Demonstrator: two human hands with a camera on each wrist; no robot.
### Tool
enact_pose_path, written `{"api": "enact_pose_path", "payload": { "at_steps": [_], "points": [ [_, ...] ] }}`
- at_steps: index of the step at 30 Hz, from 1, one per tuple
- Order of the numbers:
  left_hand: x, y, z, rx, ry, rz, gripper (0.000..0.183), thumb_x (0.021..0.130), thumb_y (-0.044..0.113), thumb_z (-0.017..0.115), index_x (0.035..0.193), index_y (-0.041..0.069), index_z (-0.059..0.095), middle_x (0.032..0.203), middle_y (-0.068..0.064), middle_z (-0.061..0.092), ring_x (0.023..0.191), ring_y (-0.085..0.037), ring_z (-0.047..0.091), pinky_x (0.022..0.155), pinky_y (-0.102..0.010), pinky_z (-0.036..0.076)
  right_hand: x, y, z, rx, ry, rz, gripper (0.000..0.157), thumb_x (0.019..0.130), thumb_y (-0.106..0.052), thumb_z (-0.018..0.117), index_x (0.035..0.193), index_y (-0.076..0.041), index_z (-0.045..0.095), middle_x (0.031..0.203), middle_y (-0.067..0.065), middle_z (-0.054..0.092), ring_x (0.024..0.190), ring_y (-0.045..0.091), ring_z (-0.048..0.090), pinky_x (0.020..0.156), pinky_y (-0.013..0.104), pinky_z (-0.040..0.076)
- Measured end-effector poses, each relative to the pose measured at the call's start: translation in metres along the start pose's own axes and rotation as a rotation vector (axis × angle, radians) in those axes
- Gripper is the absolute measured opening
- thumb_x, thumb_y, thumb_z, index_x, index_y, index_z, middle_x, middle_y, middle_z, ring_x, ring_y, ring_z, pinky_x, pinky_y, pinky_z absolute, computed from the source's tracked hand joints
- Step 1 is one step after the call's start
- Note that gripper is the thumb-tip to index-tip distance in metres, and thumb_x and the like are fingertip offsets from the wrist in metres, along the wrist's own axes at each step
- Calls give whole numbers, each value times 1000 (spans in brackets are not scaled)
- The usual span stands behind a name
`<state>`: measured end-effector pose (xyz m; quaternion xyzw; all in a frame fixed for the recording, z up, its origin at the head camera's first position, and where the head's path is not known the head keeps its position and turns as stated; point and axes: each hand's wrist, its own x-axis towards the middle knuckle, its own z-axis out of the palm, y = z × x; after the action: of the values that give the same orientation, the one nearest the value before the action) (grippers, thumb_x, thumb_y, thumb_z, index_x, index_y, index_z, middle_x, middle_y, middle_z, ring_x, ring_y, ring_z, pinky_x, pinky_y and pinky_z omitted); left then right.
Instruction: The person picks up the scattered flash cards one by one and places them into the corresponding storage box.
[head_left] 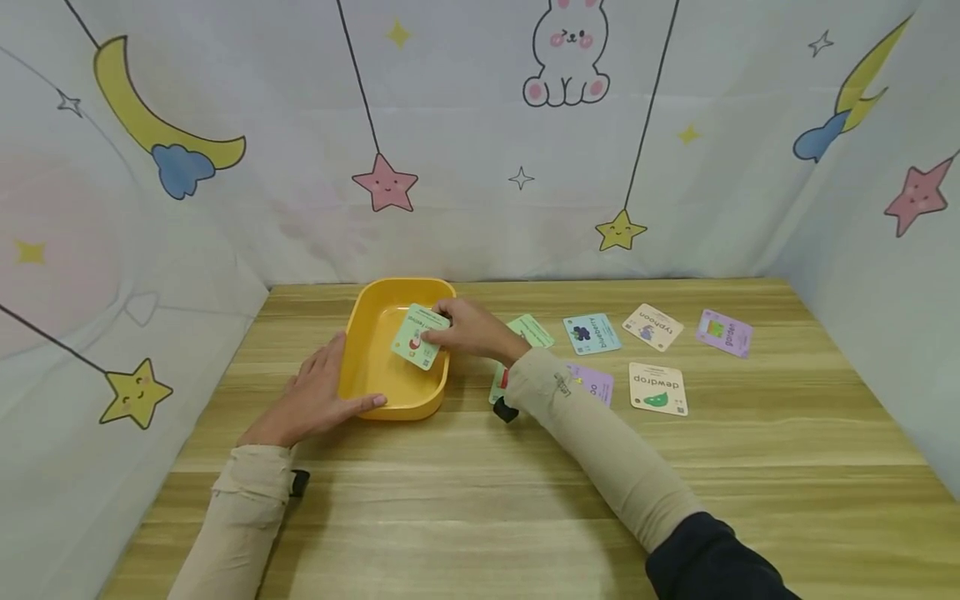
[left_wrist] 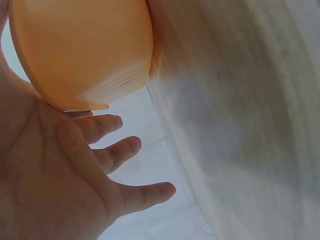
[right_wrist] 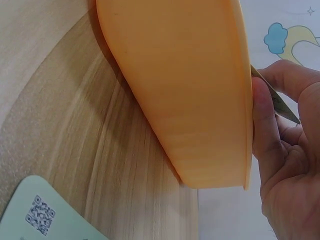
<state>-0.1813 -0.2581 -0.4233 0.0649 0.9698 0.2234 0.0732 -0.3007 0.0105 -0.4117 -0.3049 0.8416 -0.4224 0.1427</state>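
A yellow plastic bin (head_left: 367,358) stands at the back left of the wooden table. My left hand (head_left: 303,404) rests against its left side with the thumb along the front rim. In the left wrist view, the fingers of that hand (left_wrist: 55,165) are straight and spread beside the bin's wall. Over the bin's right rim, my right hand (head_left: 480,329) pinches a light green picture card (head_left: 408,342) between thumb and fingers. The card hangs tilted above the bin's inside; the right wrist view shows it nearly edge-on (right_wrist: 280,105).
Right of the bin lie the blueberry card (head_left: 592,333), typhoon card (head_left: 652,327), garden card (head_left: 724,333) and dewdrop card (head_left: 657,389). My right forearm partly covers a purple card (head_left: 597,385) and two green cards (head_left: 536,331). A printed cloth (head_left: 480,233) hangs behind the table.
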Motion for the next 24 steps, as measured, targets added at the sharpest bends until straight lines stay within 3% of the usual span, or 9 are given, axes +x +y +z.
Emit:
{"api": "enact_pose_path", "payload": {
  "at_steps": [17, 24],
  "points": [
    [0, -1, -1, 2, -4, 1, 122, 86, 69, 65, 162, 5, -6, 167, -27, 8, 148, -57, 14, 108, -82, 15, 0, -2, -1, 42, -12, 1, 24, 96, -28, 73, 103, -6, 65, 95, 4, 71, 77, 15, 66, 67, 23, 53],
    [0, -2, -1, -8, -6, 0, 123, 86, 70, 65, 162, 6, -7, 168, -27, 7, 149, -55, 13, 108, -81, 15, 0, -1, 1, 153, -13, 4, 27, 96, -27, 73, 106, -4, 65, 91, 7, 72, 76, 18, 71, 76, 34, 60]
  ]
}}
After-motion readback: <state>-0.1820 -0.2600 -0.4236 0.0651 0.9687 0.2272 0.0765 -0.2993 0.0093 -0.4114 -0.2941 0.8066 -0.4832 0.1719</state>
